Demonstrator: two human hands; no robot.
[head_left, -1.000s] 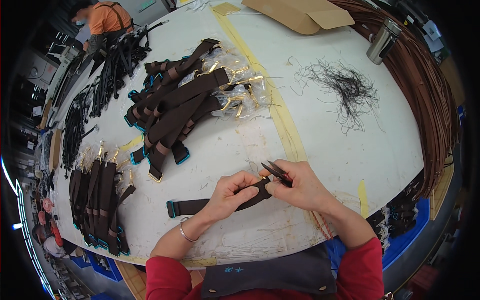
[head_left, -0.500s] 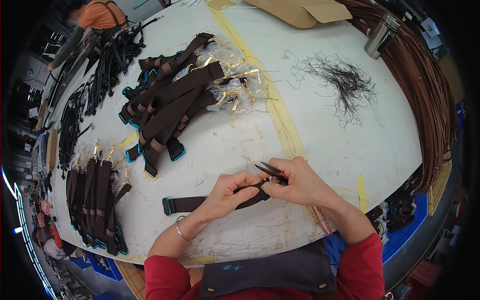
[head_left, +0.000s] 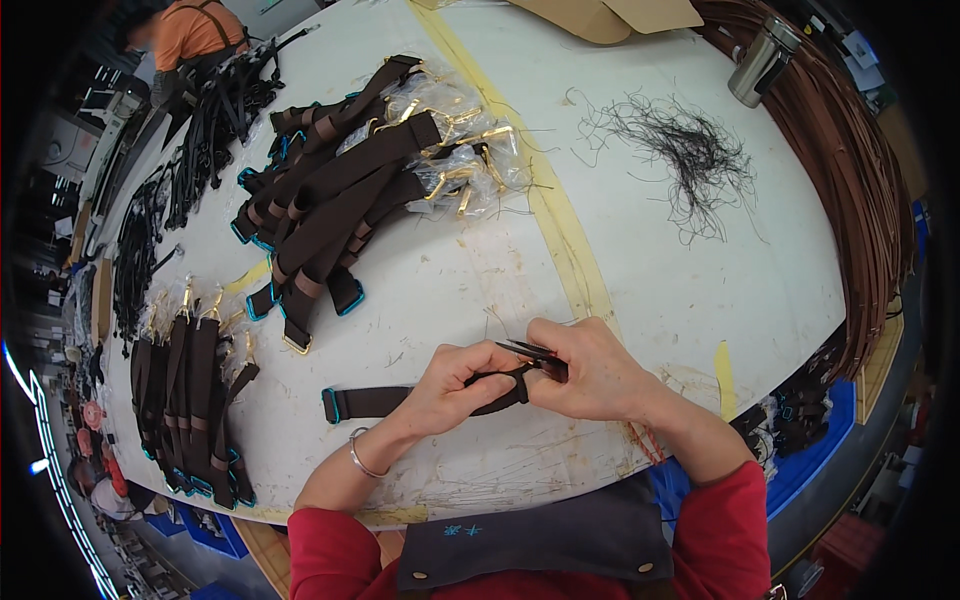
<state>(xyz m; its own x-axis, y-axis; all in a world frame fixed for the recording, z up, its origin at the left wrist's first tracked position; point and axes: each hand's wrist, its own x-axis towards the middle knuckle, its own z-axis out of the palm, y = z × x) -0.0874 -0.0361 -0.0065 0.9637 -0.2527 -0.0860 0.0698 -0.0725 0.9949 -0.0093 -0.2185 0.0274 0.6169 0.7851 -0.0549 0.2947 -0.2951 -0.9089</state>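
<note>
A dark brown strap (head_left: 375,401) with a teal-edged end lies on the white table (head_left: 450,290), its right end lifted between my hands. My left hand (head_left: 447,389) pinches the strap near that end. My right hand (head_left: 585,370) grips small black snips (head_left: 527,350) and the strap's end, blades pointing left over my left fingers. A silver bracelet (head_left: 358,460) circles my left wrist.
A heap of brown straps with gold clasps (head_left: 350,190) lies beyond my hands; a row of straps (head_left: 190,400) lies at left. Black thread trimmings (head_left: 690,155), a metal flask (head_left: 758,65), brown cord bundles (head_left: 850,180) and a cardboard box (head_left: 610,15) sit at right. A person in orange (head_left: 195,30) works far left.
Both hands stay on the strap with the snips; my head has shifted slightly, and the hands sit a little lower in the picture.
</note>
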